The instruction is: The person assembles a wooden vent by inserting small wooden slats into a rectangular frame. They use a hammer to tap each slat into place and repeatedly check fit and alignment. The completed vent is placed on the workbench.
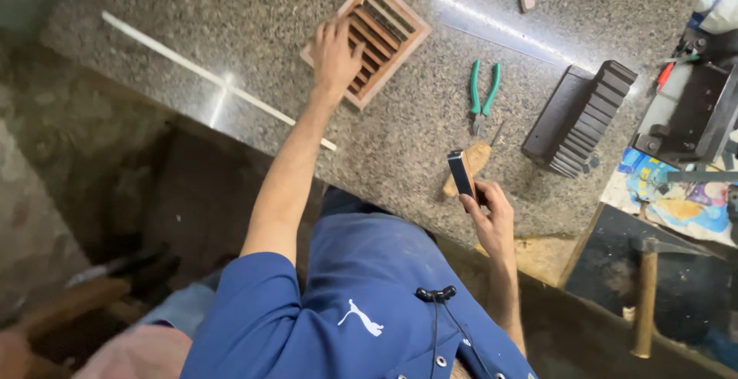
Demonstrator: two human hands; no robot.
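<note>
Wooden slatted frame (367, 38) lies under the flat, open-fingered left hand (335, 56); right hand (490, 214) clamps a dark block (461, 173), pliers (483, 93) beyond it untouched.

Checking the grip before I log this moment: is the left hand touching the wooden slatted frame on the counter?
Touching. The head view shows the left hand lying on the wooden slatted frame, its fingers spread over the slats with no gap.
</note>
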